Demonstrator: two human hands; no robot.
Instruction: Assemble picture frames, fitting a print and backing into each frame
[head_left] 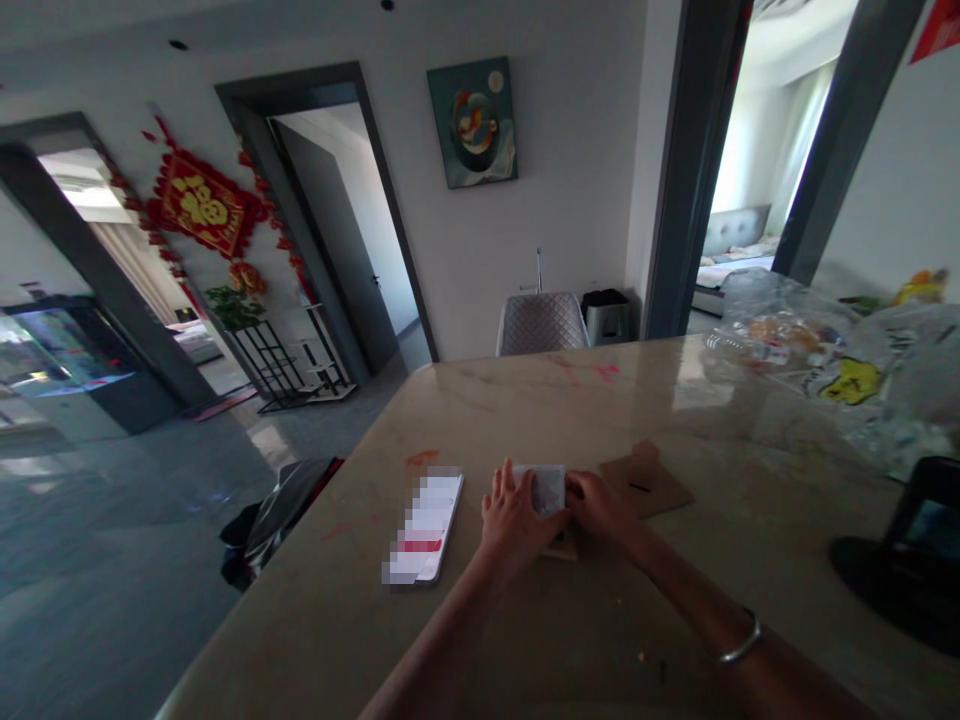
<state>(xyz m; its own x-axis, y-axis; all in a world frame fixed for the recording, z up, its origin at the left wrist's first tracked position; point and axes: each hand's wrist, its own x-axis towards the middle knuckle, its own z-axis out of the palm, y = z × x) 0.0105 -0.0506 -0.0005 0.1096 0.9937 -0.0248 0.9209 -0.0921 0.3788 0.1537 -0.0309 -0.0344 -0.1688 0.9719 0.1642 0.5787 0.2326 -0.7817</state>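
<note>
A small whitish, translucent square piece [550, 488] is between my hands, above the table. My left hand [517, 515] grips it, with the thumb along the near edge and the fingers at its left side. At the right edge, the fingers of my right hand [596, 503] are pinched together on it. Part of a brown piece [562, 548] shows beneath my hands, mostly hidden. To the right of my right hand lies a flat brown card [652, 485] with a dark slot and a rounded tab.
A phone [427, 530] with a lit screen lies left of my hands on the stone-look table [360, 560]. A black stand [915, 550] is at the right edge. Clear plastic bags [885, 340] sit at the back right. A quilted chair [543, 323] stands beyond the far edge.
</note>
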